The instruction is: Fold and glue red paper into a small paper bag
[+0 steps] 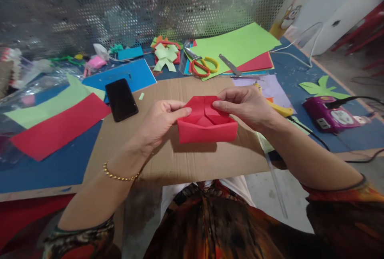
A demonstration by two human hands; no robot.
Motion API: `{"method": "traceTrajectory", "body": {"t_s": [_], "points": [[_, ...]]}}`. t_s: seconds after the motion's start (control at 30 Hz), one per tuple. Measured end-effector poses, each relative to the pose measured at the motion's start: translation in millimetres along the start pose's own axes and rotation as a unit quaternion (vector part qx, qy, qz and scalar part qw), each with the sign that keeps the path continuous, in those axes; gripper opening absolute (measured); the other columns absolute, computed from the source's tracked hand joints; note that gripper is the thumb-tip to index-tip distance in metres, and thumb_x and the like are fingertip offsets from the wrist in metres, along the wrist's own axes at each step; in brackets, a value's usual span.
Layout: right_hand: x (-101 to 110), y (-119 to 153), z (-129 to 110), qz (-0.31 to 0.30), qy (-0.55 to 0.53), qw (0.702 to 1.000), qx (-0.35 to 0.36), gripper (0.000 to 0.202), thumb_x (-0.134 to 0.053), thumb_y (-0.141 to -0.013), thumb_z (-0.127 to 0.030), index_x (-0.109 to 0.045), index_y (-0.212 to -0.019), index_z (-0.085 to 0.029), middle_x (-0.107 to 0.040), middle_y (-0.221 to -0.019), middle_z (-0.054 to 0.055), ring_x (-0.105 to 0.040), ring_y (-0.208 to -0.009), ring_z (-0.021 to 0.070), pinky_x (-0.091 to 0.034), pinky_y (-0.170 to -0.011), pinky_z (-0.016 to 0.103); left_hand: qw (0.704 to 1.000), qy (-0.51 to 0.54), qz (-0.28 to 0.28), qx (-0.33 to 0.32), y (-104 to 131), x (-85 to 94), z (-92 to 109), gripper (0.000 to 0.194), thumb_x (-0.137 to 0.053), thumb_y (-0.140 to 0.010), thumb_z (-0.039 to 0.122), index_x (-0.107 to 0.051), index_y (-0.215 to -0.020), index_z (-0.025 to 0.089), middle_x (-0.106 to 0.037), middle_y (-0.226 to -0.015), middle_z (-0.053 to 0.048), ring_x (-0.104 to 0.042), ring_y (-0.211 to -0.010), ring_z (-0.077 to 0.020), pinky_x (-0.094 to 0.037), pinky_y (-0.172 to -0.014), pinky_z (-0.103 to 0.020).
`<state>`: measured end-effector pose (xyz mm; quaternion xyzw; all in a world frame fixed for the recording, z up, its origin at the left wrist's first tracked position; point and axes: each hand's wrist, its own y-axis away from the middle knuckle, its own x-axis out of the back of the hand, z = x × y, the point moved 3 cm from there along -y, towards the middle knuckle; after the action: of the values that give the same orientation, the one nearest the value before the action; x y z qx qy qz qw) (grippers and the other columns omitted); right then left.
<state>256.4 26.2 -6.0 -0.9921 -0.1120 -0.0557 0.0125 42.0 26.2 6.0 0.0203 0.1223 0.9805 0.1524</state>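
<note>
A folded red paper piece (207, 131), shaped like a shallow box with a raised back flap, is held over the brown cardboard (180, 167). My left hand (163, 121) pinches its left side, thumb on the inside of the flap. On the right side, my right hand (243, 105) grips the flap between thumb and fingers. A centre crease and diagonal folds show inside the paper. The fingertips behind the flap are partly hidden.
A black phone (121, 99) lies left of the cardboard. Behind are scissors (201, 61), green sheets (237, 45) and a metal file-like strip (229, 65). A purple power socket (330, 114) with cables sits right, near a yellow-handled tool (280, 109). Red paper (61, 127) lies left.
</note>
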Motion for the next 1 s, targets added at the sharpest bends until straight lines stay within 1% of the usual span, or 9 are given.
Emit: {"method": "traceTrajectory", "body": {"t_s": [0.13, 0.27, 0.37, 0.43, 0.57, 0.63, 0.73, 0.87, 1.0], "points": [[0.3, -0.3, 3.4, 0.011, 0.0, 1.0, 0.011, 0.043, -0.094, -0.071, -0.063, -0.078, -0.079, -0.024, -0.068, -0.067, 0.0, -0.055, -0.058, 0.0122, -0.043, -0.048, 0.026, 1.0, 0.008, -0.004, 0.005, 1.0, -0.9, 2.6, 0.027, -0.097, -0.064, 0.035, -0.079, -0.067, 0.016, -0.071, -0.063, -0.003, -0.062, -0.064, -0.0139, -0.048, -0.062, -0.023], [0.5, 1.6, 3.7, 0.006, 0.014, 1.0, 0.008, 0.043, -0.09, -0.074, -0.066, -0.081, -0.085, -0.025, -0.073, -0.074, 0.001, -0.059, -0.062, 0.0133, -0.049, -0.051, 0.026, 1.0, 0.002, -0.002, 0.002, 0.9, 0.0, 3.2, 0.026, -0.095, -0.069, 0.037, -0.079, -0.069, 0.016, -0.072, -0.065, -0.004, -0.064, -0.065, -0.0149, -0.049, -0.064, -0.024], [1.5, 2.2, 1.6, -0.004, 0.047, 0.999, 0.018, 0.037, -0.085, -0.082, -0.06, -0.08, -0.084, -0.024, -0.07, -0.072, 0.0, -0.057, -0.06, 0.0117, -0.047, -0.051, 0.025, 1.0, 0.0, 0.004, -0.007, -0.1, 1.4, 2.6, 0.026, -0.095, -0.068, 0.037, -0.08, -0.071, 0.016, -0.074, -0.067, -0.004, -0.065, -0.067, -0.0155, -0.05, -0.064, -0.025], [2.1, 1.7, 1.0, -0.013, 0.05, 0.998, 0.019, 0.031, -0.083, -0.084, -0.054, -0.078, -0.086, -0.023, -0.069, -0.073, -0.001, -0.057, -0.06, 0.011, -0.049, -0.052, 0.024, 1.0, 0.002, 0.006, -0.01, -0.9, 2.2, 1.8, 0.026, -0.095, -0.068, 0.037, -0.081, -0.072, 0.016, -0.075, -0.068, -0.005, -0.065, -0.067, -0.0151, -0.05, -0.065, -0.025], [2.5, -0.6, 1.8, -0.029, 0.011, 0.999, 0.007, 0.023, -0.085, -0.08, -0.045, -0.076, -0.086, -0.025, -0.074, -0.079, 0.0, -0.061, -0.063, 0.0125, -0.054, -0.056, 0.026, 1.0, 0.009, 0.009, -0.008, -2.1, 3.1, 0.8, 0.025, -0.096, -0.064, 0.035, -0.082, -0.071, 0.016, -0.076, -0.068, -0.005, -0.064, -0.066, -0.0143, -0.049, -0.063, -0.024], [3.2, -1.6, 2.0, -0.02, -0.003, 1.0, 0.005, 0.021, -0.088, -0.078, -0.042, -0.075, -0.084, -0.026, -0.071, -0.073, -0.001, -0.06, -0.061, 0.0128, -0.053, -0.055, 0.026, 1.0, 0.013, 0.007, -0.008, -2.5, 3.5, 0.9, 0.025, -0.097, -0.063, 0.034, -0.083, -0.071, 0.016, -0.076, -0.069, -0.005, -0.065, -0.067, -0.0142, -0.05, -0.064, -0.023], [3.8, -2.2, 1.8, -0.008, -0.027, 1.0, 0.003, 0.025, -0.092, -0.073, -0.039, -0.075, -0.085, -0.026, -0.068, -0.067, -0.002, -0.06, -0.059, 0.0123, -0.051, -0.053, 0.025, 1.0, 0.023, 0.001, -0.009, -3.7, 4.5, 0.9, 0.025, -0.097, -0.06, 0.033, -0.083, -0.072, 0.016, -0.077, -0.069, -0.004, -0.067, -0.067, -0.0139, -0.051, -0.064, -0.022], [4.1, -2.1, 1.2, 0.003, -0.048, 0.999, 0.0, 0.031, -0.094, -0.069, -0.042, -0.075, -0.086, -0.024, -0.073, -0.074, -0.001, -0.065, -0.064, 0.0128, -0.054, -0.055, 0.025, 0.999, 0.043, -0.018, -0.012, -4.6, 5.3, 1.5, 0.023, -0.095, -0.061, 0.028, -0.085, -0.077, 0.016, -0.08, -0.073, -0.005, -0.071, -0.069, -0.0151, -0.056, -0.068, -0.024], [5.1, -1.0, 0.7, 0.021, -0.047, 0.999, 0.013, 0.033, -0.096, -0.07, -0.045, -0.075, -0.085, -0.023, -0.074, -0.077, -0.001, -0.067, -0.066, 0.0136, -0.055, -0.058, 0.026, 0.997, 0.067, -0.023, -0.018, -3.2, 4.7, 3.2, 0.021, -0.09, -0.065, 0.024, -0.088, -0.084, 0.017, -0.083, -0.078, -0.005, -0.074, -0.071, -0.0161, -0.058, -0.071, -0.024]]}}
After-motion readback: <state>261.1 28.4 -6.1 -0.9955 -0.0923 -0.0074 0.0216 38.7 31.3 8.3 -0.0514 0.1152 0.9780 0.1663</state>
